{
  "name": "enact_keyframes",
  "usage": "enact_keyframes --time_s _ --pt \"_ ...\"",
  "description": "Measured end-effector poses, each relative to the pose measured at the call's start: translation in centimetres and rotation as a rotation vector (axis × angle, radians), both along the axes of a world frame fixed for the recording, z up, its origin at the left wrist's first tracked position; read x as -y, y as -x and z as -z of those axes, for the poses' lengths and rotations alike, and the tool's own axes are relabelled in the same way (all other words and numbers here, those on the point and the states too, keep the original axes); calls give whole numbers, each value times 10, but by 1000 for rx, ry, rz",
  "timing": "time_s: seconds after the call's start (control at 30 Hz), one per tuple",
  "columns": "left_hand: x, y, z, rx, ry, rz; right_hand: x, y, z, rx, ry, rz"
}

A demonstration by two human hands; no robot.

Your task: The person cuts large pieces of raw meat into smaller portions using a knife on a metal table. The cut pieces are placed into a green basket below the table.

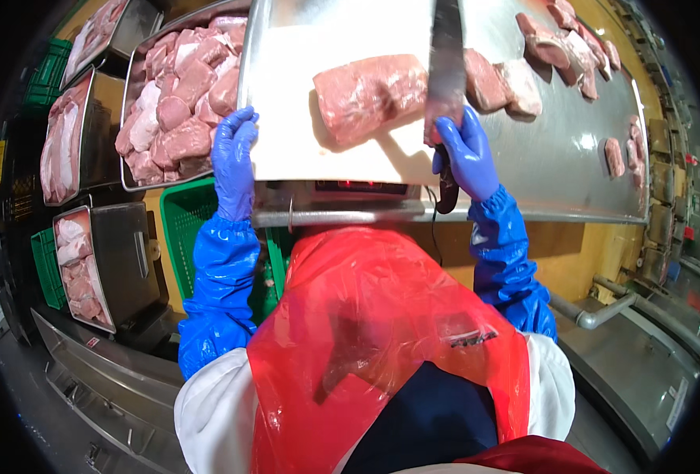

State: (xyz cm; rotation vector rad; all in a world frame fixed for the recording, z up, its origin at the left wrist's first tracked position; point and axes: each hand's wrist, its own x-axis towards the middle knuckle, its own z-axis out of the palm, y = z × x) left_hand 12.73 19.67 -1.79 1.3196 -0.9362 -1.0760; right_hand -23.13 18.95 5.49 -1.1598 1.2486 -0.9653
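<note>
A large-bladed knife (447,71) is in my right hand (467,154), its fingers wrapped round the dark handle and the blade pointing away from me. Left of the blade, a thick block of pink raw meat (369,95) lies on the white cutting board (286,142). Just right of the blade lie a smaller cut piece (486,80) and a paler, fattier slice (521,87) on the metal table. My left hand (235,162), gloved in blue like the right, rests at the board's left edge, fingers stretched out and holding nothing.
At the left, a metal tray (122,180) is heaped with meat pieces, with further meat trays (89,229) beyond it. A green basket (177,237) stands below. More cut pieces (579,63) lie on the far right of the metal table (559,170).
</note>
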Motion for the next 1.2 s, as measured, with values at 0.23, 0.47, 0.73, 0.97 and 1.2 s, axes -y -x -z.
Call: enact_keyframes --time_s 0.23,0.47,0.73,0.97,1.2 --pt "-21 42 -33 364 250 -62 -16 -42 2 -188 68 -116" --pt "-20 91 -15 825 561 62 -21 -72 12 -378 271 -279" --pt "-9 103 6 846 571 -26 -5 -75 12 -642 348 -346" --pt "-6 107 8 903 541 -77 -83 20 -2 -975 397 -519" --pt "-6 113 -16 672 260 -154 -80 69 -62 -1130 215 -644"
